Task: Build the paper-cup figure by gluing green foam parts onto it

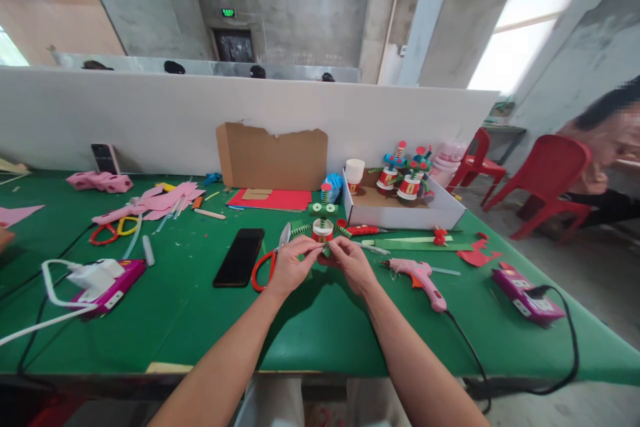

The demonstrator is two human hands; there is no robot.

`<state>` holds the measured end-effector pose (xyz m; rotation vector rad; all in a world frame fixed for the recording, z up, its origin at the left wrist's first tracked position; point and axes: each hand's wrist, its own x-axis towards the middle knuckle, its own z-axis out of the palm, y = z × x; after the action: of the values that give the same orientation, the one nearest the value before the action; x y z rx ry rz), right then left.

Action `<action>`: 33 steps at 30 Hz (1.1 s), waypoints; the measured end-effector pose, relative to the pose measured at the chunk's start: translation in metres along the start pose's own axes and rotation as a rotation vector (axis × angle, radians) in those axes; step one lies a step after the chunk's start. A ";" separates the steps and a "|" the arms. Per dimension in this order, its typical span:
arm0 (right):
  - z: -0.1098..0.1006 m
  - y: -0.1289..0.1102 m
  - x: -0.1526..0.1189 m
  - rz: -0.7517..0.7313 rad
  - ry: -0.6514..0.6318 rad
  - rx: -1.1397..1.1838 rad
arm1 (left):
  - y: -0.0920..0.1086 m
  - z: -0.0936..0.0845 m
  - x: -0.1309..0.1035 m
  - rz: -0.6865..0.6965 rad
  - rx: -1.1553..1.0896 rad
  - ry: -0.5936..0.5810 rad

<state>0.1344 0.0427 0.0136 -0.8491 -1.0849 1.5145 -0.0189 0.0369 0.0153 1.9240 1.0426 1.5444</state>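
Observation:
My left hand (294, 263) and my right hand (353, 263) meet at the middle of the table, fingertips pinched together on a small green paper piece (326, 251), mostly hidden by the fingers. Just behind them stands a paper-cup figure (324, 211) with a green head, round white eyes and folded green paper arms. Orange-handled scissors (265, 268) lie beside my left hand, next to a black phone (239, 257). To the right of my right hand rests a pink glue gun (419, 277) with its cable running off the front edge.
A white box (406, 215) at the back right holds more cup figures. Red paper (270, 199) and a cardboard sheet (276, 157) are behind. Purple power strips (528, 296) with cables sit on both sides. A person (600, 140) sits near red chairs (546, 177).

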 end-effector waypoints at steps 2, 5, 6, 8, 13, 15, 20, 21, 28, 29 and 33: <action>0.000 0.001 0.000 0.006 -0.003 0.007 | 0.000 0.000 0.000 0.001 0.003 0.000; -0.001 0.003 0.002 0.004 0.009 -0.014 | -0.001 0.000 0.000 0.004 0.021 -0.013; -0.001 0.003 0.002 0.000 0.017 -0.024 | -0.001 0.000 0.000 0.006 0.030 -0.018; -0.002 0.004 0.003 -0.009 0.036 -0.044 | -0.001 0.000 0.000 0.020 0.050 -0.026; -0.002 0.005 0.003 -0.011 0.067 -0.066 | 0.000 0.001 -0.002 0.046 0.106 -0.063; -0.001 0.005 0.003 -0.002 0.070 -0.056 | 0.001 0.001 -0.002 0.041 0.111 -0.082; 0.000 0.002 0.002 -0.009 0.101 -0.002 | 0.007 0.000 -0.003 0.063 0.095 -0.136; 0.000 0.002 0.003 -0.008 0.110 0.006 | 0.008 0.000 -0.002 0.068 0.092 -0.145; -0.002 0.002 0.004 0.011 0.076 -0.034 | 0.004 0.002 0.001 -0.050 -0.034 -0.120; -0.002 0.002 0.004 0.013 0.060 -0.044 | 0.003 0.003 0.001 -0.094 -0.076 -0.114; -0.002 0.001 0.002 0.016 0.032 -0.091 | -0.001 0.005 0.002 -0.296 -0.255 -0.143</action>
<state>0.1357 0.0455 0.0121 -0.9431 -1.1327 1.4693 -0.0139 0.0395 0.0139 1.6002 0.9666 1.2866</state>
